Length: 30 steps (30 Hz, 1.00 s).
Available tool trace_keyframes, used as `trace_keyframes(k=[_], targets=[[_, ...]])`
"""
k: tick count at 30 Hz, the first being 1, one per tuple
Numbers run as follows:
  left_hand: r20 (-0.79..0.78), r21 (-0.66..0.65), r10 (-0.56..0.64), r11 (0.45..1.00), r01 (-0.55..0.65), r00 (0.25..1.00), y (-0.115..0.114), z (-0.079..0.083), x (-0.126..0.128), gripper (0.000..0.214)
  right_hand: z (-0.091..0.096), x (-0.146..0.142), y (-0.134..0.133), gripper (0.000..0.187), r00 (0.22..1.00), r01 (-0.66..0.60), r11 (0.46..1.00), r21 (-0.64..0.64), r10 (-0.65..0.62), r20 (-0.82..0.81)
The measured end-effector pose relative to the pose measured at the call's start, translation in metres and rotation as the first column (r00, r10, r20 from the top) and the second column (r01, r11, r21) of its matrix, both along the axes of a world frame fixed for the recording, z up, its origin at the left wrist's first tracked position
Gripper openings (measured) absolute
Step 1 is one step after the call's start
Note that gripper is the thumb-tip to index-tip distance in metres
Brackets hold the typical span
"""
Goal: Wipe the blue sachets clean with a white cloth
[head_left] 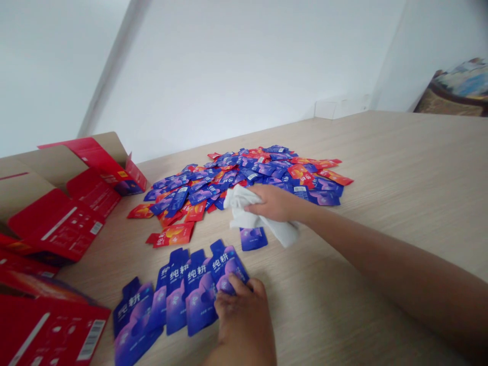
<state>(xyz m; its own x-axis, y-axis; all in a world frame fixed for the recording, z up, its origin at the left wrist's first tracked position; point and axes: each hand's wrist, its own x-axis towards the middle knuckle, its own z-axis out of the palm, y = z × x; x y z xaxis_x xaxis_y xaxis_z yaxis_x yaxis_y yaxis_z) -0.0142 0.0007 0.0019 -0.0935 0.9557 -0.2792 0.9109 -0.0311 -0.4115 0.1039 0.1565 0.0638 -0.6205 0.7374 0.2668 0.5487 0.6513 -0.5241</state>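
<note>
My left hand [244, 312] is at the front, its fingers curled onto the right edge of a blue-purple pouch [225, 264] with a spout-shaped top. That pouch is the rightmost of several similar pouches overlapping in a row, including a blue pouch [200, 295] beside it and a pouch at the left end [135, 325]. Farther forward, my right hand [276, 202] is closed around a crumpled white cloth [244, 208], possibly tissue. The cloth hangs over a single blue pouch [253, 239], covering its upper part.
A wide pile of blue and red-orange pouches [244, 170] spreads across the wooden table [381, 203] beyond my hands. One orange pouch [173, 235] lies at its near edge. Open red cardboard boxes [61, 223] stand along the left. A white wall [236, 71] rises behind.
</note>
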Motion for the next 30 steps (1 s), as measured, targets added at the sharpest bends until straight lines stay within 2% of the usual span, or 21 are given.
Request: trace_keyframes(k=[3,5,7,9,11,14,18,21,25,30], targets=[[-0.011,0.016,-0.006,1.0,0.006,1.0,0.0,0.002,-0.001,0.052,0.006,0.006,0.007,0.033,0.975,0.209,0.972,0.107,-0.199,-0.102],[-0.006,0.031,-0.022,0.999,0.022,1.0,0.0,0.003,-0.002,0.053,0.002,0.006,0.01,0.039,0.957,0.29,0.946,0.144,-0.285,-0.056],[-0.01,0.041,-0.015,0.999,0.016,1.0,0.001,0.001,-0.003,0.053,-0.008,0.002,0.01,0.05,0.95,0.292,0.944,0.154,-0.305,0.066],[-0.019,0.035,0.016,0.999,-0.016,1.0,0.003,-0.002,-0.003,0.054,-0.023,-0.004,0.01,0.053,0.953,0.207,0.962,0.178,-0.239,0.184],[-0.017,0.021,0.038,0.999,-0.037,0.999,0.006,-0.004,-0.005,0.055,-0.038,-0.012,0.009,0.047,0.938,0.086,0.988,0.13,-0.124,0.323],[0.0,-0.012,0.058,0.998,-0.058,0.998,0.012,-0.002,-0.008,0.054,-0.054,-0.02,0.009,0.039,0.898,0.022,0.998,0.055,-0.044,0.437],[0.081,-0.086,0.111,0.991,-0.104,0.991,0.019,0.011,-0.013,0.046,-0.059,-0.024,0.005,0.04,0.897,-0.005,0.998,0.062,-0.023,0.442],[0.115,-0.069,0.113,0.992,-0.106,0.987,0.022,0.019,-0.016,0.045,-0.057,-0.026,-0.001,0.042,0.895,-0.02,0.999,0.051,-0.005,0.446],[0.102,-0.038,0.124,0.992,-0.121,0.987,0.024,0.017,-0.016,0.05,-0.056,-0.031,-0.008,0.042,0.904,-0.041,0.999,0.013,0.032,0.426],[0.123,-0.094,0.141,0.987,-0.13,0.982,0.028,0.015,-0.014,0.055,-0.056,-0.035,-0.011,0.035,0.932,-0.109,0.991,-0.073,0.127,0.341]])
